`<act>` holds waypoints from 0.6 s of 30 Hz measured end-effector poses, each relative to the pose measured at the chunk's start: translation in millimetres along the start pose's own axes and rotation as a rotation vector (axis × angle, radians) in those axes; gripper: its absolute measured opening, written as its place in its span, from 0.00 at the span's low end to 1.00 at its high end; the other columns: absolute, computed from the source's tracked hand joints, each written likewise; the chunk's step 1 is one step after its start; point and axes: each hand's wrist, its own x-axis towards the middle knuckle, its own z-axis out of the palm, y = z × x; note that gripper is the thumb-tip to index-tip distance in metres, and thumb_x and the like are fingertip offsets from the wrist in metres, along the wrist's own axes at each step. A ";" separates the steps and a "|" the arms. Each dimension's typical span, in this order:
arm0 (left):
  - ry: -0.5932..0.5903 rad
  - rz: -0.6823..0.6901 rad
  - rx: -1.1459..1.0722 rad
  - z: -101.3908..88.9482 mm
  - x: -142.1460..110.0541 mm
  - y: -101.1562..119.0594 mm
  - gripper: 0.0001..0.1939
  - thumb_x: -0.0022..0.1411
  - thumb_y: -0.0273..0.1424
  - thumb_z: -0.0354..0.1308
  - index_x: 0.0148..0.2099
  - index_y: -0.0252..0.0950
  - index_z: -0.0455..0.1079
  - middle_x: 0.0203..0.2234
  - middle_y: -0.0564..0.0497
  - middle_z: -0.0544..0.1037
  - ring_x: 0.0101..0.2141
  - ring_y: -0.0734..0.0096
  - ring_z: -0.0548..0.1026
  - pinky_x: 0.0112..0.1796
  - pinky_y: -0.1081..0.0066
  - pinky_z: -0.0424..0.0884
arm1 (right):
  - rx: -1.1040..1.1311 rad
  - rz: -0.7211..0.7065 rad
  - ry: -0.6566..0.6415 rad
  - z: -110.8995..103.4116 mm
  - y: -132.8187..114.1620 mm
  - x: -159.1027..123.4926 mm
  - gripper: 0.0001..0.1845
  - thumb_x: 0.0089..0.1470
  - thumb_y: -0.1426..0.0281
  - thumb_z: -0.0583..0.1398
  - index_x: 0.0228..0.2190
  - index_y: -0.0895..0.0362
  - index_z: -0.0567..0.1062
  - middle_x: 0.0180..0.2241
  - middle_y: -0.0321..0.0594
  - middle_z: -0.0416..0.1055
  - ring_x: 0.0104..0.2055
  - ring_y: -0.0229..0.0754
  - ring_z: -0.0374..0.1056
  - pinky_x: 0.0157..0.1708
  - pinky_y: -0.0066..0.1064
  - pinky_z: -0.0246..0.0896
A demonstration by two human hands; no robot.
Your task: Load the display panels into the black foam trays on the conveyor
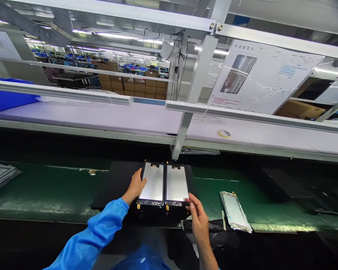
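Note:
Two display panels with silvery-white backs lie side by side on a black mat (115, 183): a left display panel (153, 182) and a right display panel (176, 183). Each has an exposed circuit strip along its near edge and small orange tabs. My left hand (135, 184) grips the left panel's outer edge, thumb over its face and fingers along the side. At the right panel's near right corner, my right hand (197, 213) has its fingertips closed on the edge. Whether a thin film is between those fingertips cannot be made out.
On the green bench (208, 195), a stack of wrapped panels (235, 210) lies to the right. Flat plastic-wrapped pieces (1, 176) sit far left. A slanted metal post (183, 131) rises behind the mat. The shelf above holds a tape roll (224, 133) and a blue bin (11, 95).

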 end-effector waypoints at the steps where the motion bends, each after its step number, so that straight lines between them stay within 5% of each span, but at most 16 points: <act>1: 0.032 0.064 0.087 -3.8 -1.5 -0.5 0.28 0.57 0.24 0.63 0.60 0.31 0.66 0.65 0.31 0.66 0.69 0.42 0.56 0.68 0.46 0.51 | 0.002 -0.003 -0.002 0.7 0.1 -0.6 0.23 0.63 0.54 0.58 0.50 0.54 0.78 0.56 0.51 0.74 0.52 0.50 0.75 0.46 0.40 0.79; 4: 0.031 0.169 0.228 -15.4 -13.4 -5.5 0.28 0.60 0.27 0.60 0.62 0.30 0.66 0.69 0.31 0.60 0.72 0.45 0.49 0.69 0.46 0.47 | -0.001 -0.018 -0.003 4.1 -1.6 -3.7 0.23 0.63 0.53 0.58 0.49 0.55 0.79 0.56 0.51 0.74 0.51 0.50 0.76 0.45 0.40 0.79; 11: 0.054 0.289 0.067 -35.4 -91.9 -27.9 0.24 0.63 0.31 0.59 0.62 0.37 0.71 0.66 0.37 0.67 0.68 0.51 0.60 0.69 0.51 0.50 | -0.043 -0.036 -0.166 31.9 -9.5 -26.8 0.22 0.63 0.53 0.57 0.49 0.52 0.81 0.50 0.49 0.79 0.50 0.51 0.77 0.46 0.40 0.79; 18: 0.211 0.102 -0.288 -87.7 -181.6 -58.1 0.16 0.61 0.37 0.65 0.52 0.44 0.81 0.61 0.41 0.74 0.64 0.47 0.66 0.68 0.53 0.54 | 0.025 0.044 -0.538 126.7 23.3 -88.4 0.23 0.57 0.45 0.60 0.39 0.47 0.84 0.39 0.46 0.83 0.38 0.53 0.81 0.41 0.42 0.80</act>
